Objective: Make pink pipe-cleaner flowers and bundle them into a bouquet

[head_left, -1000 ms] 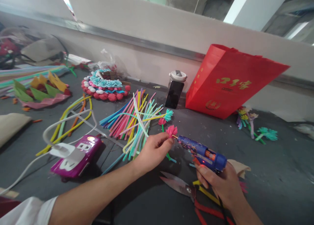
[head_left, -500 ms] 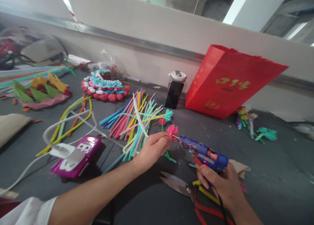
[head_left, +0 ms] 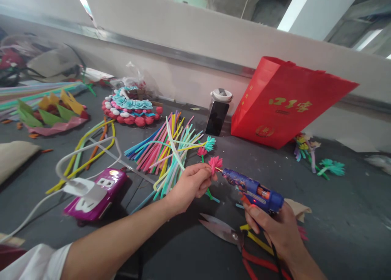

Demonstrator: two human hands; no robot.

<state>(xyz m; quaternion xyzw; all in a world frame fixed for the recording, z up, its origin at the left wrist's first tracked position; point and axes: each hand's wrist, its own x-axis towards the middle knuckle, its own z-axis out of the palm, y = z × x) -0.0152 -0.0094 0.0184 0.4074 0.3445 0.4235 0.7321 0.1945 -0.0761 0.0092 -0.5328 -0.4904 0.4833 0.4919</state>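
My left hand point(head_left: 190, 185) pinches the green stem of a small pink paper flower point(head_left: 215, 162) and holds it up above the grey table point(head_left: 336, 214). A blue glue gun point(head_left: 252, 189) sits in my right hand point(head_left: 276, 228), fingers wrapped round its grip, a red light glowing on its side. The gun's metal tip touches the flower just under its petals. Behind my left hand lies a loose pile of coloured pipe cleaners point(head_left: 166, 149), with a teal flower point(head_left: 209, 142) and a second pink one point(head_left: 201, 151) at its right edge.
Scissors with red handles point(head_left: 232, 237) lie under my right wrist. A purple power strip point(head_left: 96, 192) with a white plug and cable sits at the left. A red paper bag point(head_left: 284, 102), a dark phone point(head_left: 216, 117), a round flower arrangement point(head_left: 131, 106) and more finished flowers point(head_left: 317, 155) stand further back.
Both hands stay almost still. The flower and the glue gun's tip have shifted slightly up and right, still touching each other.
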